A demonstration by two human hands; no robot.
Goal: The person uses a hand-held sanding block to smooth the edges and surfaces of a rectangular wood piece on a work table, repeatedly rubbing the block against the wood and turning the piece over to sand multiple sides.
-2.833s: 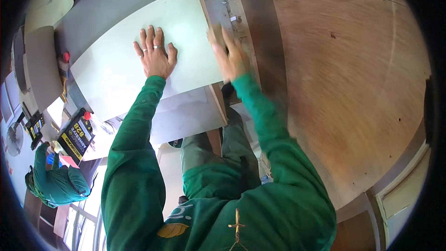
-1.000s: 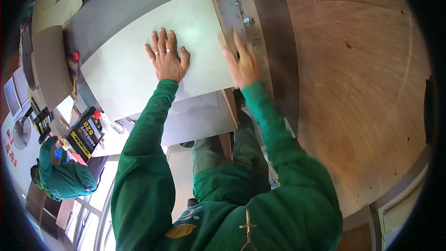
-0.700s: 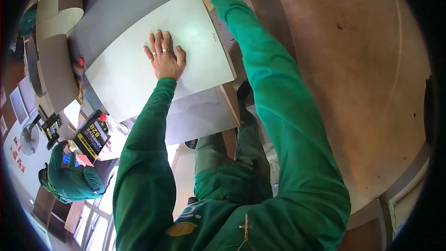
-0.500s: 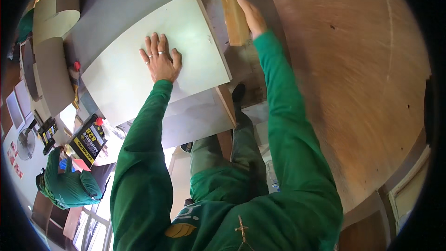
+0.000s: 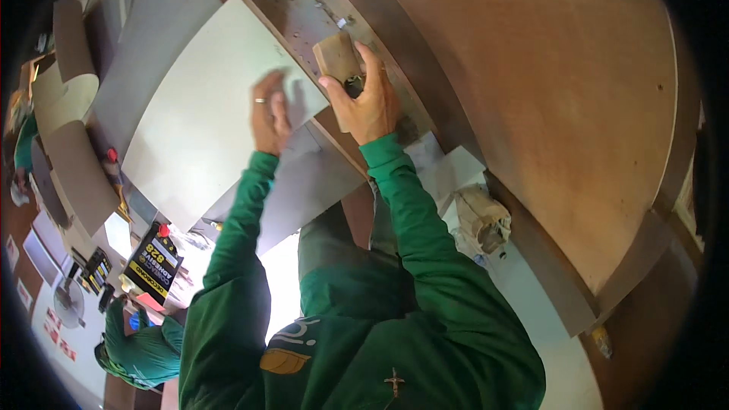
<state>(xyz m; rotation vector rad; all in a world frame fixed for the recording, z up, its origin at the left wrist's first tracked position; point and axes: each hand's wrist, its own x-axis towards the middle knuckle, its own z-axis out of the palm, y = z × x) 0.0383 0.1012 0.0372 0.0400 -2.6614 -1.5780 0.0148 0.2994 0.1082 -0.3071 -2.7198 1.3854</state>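
Pendant (image 5: 394,382), one small cross, lies on the chest of a green sweatshirt (image 5: 342,349) printed with pale lettering and one orange shape. Ahead are two hands. The right hand (image 5: 366,99) is partly open around one tan block (image 5: 334,61), thumb on one side and fingers on the other. The block sits at the near right corner of one white board (image 5: 197,106), alongside its straight edge; whether they touch cannot be told. The left hand (image 5: 270,114) is blurred over the board, bare, loosely bent, thumb apart, one ring showing; contact is unclear. Beneath the board, one grey panel (image 5: 315,186) juts toward the body. To the right, one crumpled brown paper bag (image 5: 480,220) lies beyond the forearm. Between the board and the dark border of a large plywood panel (image 5: 547,114), a narrow strip (image 5: 292,7) strewn with pale scraps gives the block side room. Farther left stand a black container (image 5: 156,262) with yellow and white lettering and a smaller similar container (image 5: 96,269), then one fan (image 5: 67,302) and one co-worker (image 5: 144,353) in green.
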